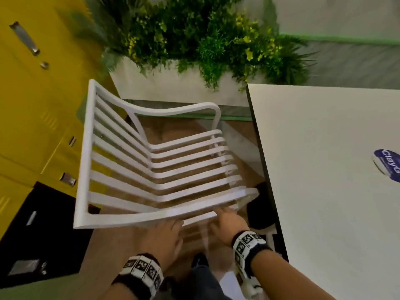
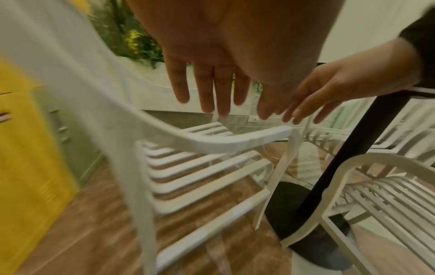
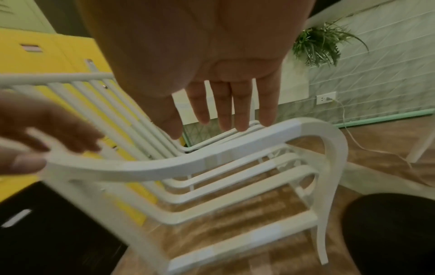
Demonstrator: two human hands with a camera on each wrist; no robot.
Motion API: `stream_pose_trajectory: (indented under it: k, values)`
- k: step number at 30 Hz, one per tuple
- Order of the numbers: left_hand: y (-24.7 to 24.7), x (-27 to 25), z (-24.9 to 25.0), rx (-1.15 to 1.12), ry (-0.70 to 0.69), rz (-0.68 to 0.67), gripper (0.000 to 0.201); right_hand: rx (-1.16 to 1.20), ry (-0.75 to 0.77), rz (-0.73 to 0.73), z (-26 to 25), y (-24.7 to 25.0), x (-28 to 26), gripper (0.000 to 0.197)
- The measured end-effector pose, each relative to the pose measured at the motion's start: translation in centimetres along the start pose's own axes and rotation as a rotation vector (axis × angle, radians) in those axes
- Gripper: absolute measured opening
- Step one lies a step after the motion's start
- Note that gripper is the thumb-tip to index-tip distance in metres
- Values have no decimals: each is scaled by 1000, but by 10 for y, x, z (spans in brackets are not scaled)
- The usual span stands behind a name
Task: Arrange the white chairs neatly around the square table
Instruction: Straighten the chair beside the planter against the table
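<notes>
Two hands over near armrest of white chair [image 1: 151,167], fingers straight, gripping nothing. Yellow cabinet [image 1: 32,115] far left. Left hand [image 1: 164,241] by armrest. Right hand [image 1: 229,226] beside it. Chair just left of square table [image 1: 324,169].

Yellow lockers [image 1: 32,118] line the left wall beside a white planter [image 1: 173,87] of leafy greenery [image 1: 205,35]; wood-look flooring [image 3: 235,232] lies below.

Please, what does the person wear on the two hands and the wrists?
The left hand and the right hand are bare, with no gloves. Each wrist carries a dark band set with white blocks printed with black square marker patterns. No sleeves reach the wrists.
</notes>
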State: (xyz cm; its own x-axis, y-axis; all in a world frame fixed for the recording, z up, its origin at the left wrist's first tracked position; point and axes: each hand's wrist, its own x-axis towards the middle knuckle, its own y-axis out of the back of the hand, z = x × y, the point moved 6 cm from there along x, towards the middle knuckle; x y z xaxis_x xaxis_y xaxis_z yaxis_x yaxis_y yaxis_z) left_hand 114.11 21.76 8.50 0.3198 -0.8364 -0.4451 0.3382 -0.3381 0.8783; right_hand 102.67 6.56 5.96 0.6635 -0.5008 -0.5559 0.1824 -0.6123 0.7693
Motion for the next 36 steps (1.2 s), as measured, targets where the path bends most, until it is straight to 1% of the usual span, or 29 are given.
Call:
stream_pose_trajectory:
  k: [1,3,4,5,8,11,13,16,19,22,26,29,33,36]
  values:
    - [2,16,-2,-15,-31,35,48,-12,3,6,3,6,14,55]
    - [9,52,0,4,-43,88,55,-73,37,8,8,16,41,60]
    - [6,69,0,8,-22,60,58,-116,54,9,11,17,54,61]
    - [3,84,1,50,-23,71,62,-157,70,4,14,17,66,63]
    - [-22,123,-3,123,-24,-7,69,-271,132,-34,22,7,97,65]
    - [-44,144,-8,101,16,-104,65,-316,165,-79,29,-5,119,65]
    - [-58,150,-11,96,45,-148,56,-339,166,-108,35,-11,130,61]
    - [-71,156,-15,99,41,-168,48,-400,177,-139,45,-20,142,53]
    - [-72,157,-16,139,-18,-202,51,-416,206,-154,50,-27,146,50]
    - [-66,159,-15,154,-62,-225,50,-424,214,-140,51,-28,146,52]
    - [-64,158,-17,168,-112,-220,49,-442,172,-139,46,-27,143,53]
    - [-67,158,-31,170,-157,-226,54,-447,144,-144,37,-32,137,52]
    - [-60,162,-45,240,-219,-262,50,-427,116,-125,28,-44,132,44]
    - [-51,171,-48,275,-252,-230,54,-404,83,-122,26,-42,133,39]
